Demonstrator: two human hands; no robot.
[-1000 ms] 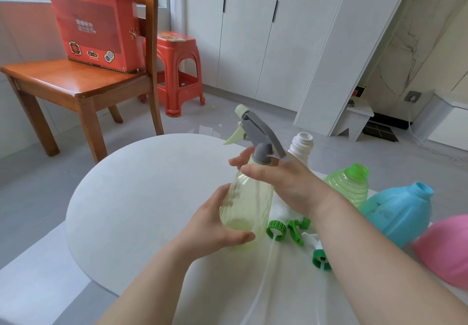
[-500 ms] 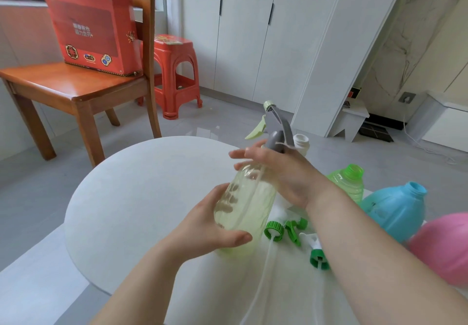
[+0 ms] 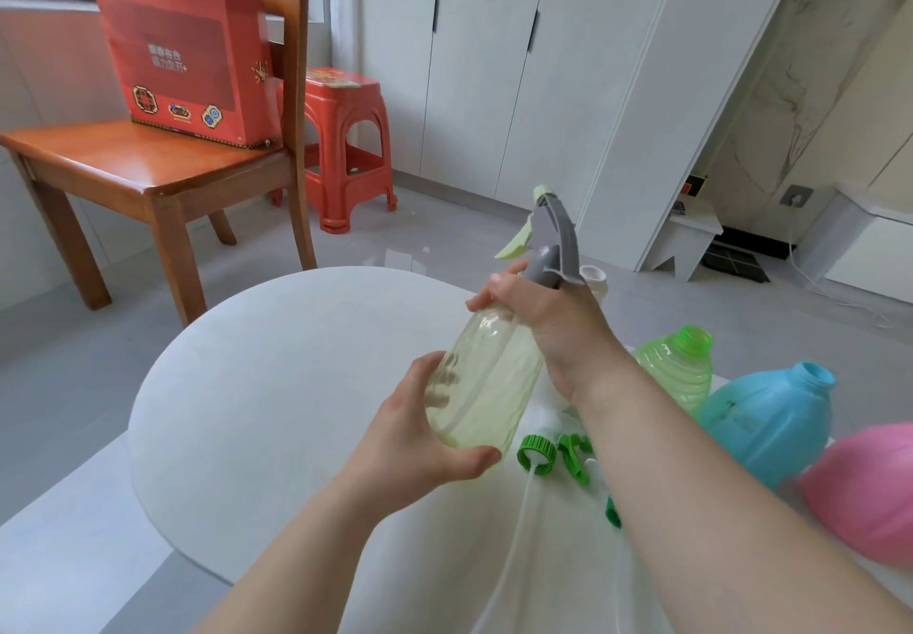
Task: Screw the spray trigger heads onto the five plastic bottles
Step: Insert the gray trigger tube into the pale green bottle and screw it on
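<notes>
Your left hand (image 3: 420,440) cups the base of the clear, pale yellow bottle (image 3: 486,376), fingers wrapped round it and showing blurred through the smooth plastic, holding it tilted just above the round white bench (image 3: 257,386). Your right hand (image 3: 553,322) closes its fingers on the neck, hiding the collar of the grey spray head (image 3: 556,243). Farther right, your forearm covers part of the ridged green spray heads (image 3: 536,453) lying on the bench, the white bottle (image 3: 595,280) shows only its mouth, and the ribbed green bottle (image 3: 679,366), the blue bottle (image 3: 770,421) and the cut-off pink bottle (image 3: 864,485) stand uncapped.
</notes>
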